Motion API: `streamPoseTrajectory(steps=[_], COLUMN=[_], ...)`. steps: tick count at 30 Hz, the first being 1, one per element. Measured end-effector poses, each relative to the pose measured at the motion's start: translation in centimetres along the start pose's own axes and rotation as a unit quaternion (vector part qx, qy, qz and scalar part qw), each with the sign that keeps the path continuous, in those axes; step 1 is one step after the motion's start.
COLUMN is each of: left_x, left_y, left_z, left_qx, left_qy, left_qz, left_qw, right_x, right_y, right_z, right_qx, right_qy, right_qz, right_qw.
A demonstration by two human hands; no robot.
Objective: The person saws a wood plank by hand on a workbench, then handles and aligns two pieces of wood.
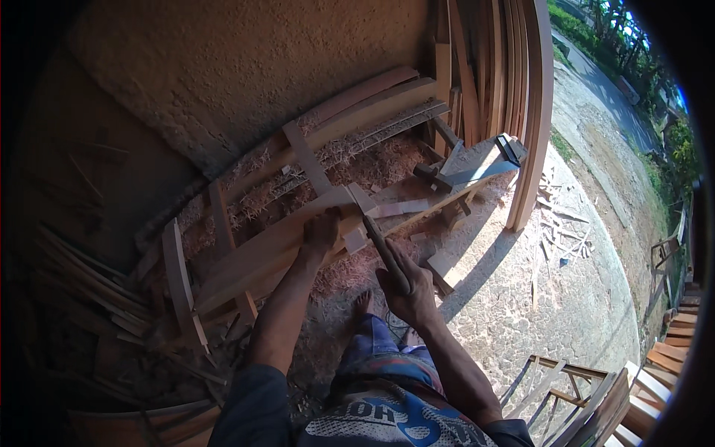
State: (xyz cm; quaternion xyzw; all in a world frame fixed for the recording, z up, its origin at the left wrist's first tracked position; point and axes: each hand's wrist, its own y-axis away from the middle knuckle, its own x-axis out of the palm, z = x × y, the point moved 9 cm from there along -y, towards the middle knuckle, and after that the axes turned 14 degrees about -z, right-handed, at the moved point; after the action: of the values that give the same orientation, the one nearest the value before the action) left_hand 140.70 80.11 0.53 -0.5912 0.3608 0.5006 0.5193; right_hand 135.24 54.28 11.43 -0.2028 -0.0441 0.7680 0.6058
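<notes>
A thick wooden plank (257, 257) lies slanting across a low wooden frame in front of me. My left hand (322, 229) presses on it near its right end, fingers bent against the wood. In my right hand (410, 287) is a long narrow tool (383, 249) with a dark, bar-like grip. Its thin upper end meets the right end of the plank; seen almost edge-on, its exact kind is unclear. A small pale wood block (355, 241) sits just left of the tool, below the plank's end.
Shavings (395, 160) cover the frame's inside and the ground. A bench board (469, 175) extends right, carrying a dark-edged square (508, 150). Upright boards (495, 82) lean at the back. Offcuts (562, 231) lie right, loose strips (89, 283) left. My bare foot (363, 302) is near the frame.
</notes>
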Motion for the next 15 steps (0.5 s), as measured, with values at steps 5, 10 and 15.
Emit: streamPoseTrajectory(steps=[5, 10, 15], left_x=[1.7, -1.3, 3.2], left_y=[0.0, -2.7, -2.6], left_z=[3.2, 0.3, 8.3], left_qx=[-0.008, -0.003, -0.013], left_qy=[0.014, 0.032, -0.015], left_qz=[0.022, 0.079, 0.083], left_qw=[1.000, 0.996, 0.996], right_x=[-7.3, -5.7, -8.0], right_y=[8.3, 5.4, 4.6], right_z=[3.9, 0.9, 8.5], right_qx=[-0.073, 0.088, -0.075], right_qy=[0.116, 0.012, -0.014], right_qz=[0.052, 0.010, -0.025], right_qw=[0.989, 0.996, 0.997])
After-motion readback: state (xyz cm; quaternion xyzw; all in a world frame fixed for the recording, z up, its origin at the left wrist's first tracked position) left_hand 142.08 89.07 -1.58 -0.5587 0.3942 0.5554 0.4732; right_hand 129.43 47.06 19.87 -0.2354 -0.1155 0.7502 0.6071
